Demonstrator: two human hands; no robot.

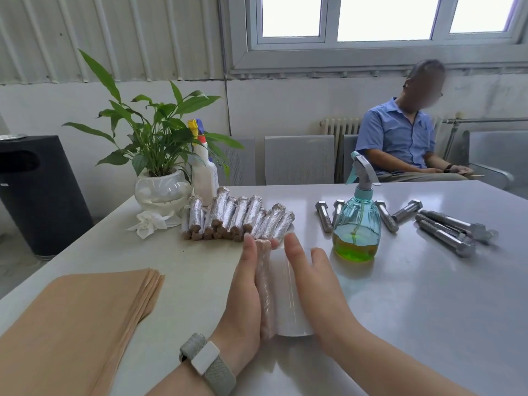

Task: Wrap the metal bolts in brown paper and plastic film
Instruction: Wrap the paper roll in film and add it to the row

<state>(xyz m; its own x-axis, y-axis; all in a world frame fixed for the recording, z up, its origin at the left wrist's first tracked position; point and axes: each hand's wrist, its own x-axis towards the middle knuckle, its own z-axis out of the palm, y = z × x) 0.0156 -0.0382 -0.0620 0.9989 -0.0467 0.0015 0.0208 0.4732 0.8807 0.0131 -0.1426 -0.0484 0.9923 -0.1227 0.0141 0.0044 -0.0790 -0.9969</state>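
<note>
both hands lie flat on a grey table [400, 295]: left hand [245, 292], fingers straight and together, presses against a paper-wrapped bolt [264, 287] partly sheathed in film, while right hand [311, 284], fingers straight and slightly spread, rests on the plastic film roll [285, 298] just beside it. finished wrapped bolts [237, 218] are stacked beyond, bare metal bolts [445, 227] lie to the right near a spray bottle [357, 224], and brown paper sheets [77, 324] sit at left.
</note>
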